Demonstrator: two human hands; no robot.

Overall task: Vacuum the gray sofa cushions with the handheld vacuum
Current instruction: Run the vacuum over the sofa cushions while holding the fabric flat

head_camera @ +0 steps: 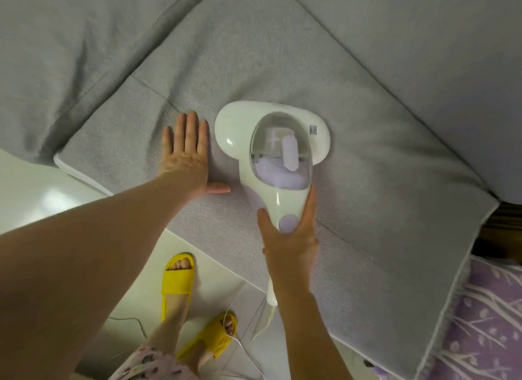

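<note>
A white and lilac handheld vacuum (272, 142) lies head-down on the gray seat cushion (367, 165), its clear dust cup facing up. My right hand (288, 241) grips the vacuum's handle, thumb on the left side and fingers along the right, beside the round lilac button. My left hand (186, 153) rests flat on the cushion just left of the vacuum head, fingers straight and thumb spread toward the handle. Gray back cushions (70, 40) rise behind the seat.
A white power cord (240, 348) trails from the handle down across the pale tiled floor (34, 193). My feet in yellow slippers (178, 275) stand close to the sofa's front edge. A lilac patterned fabric (491, 323) lies at the lower right beside the cushion.
</note>
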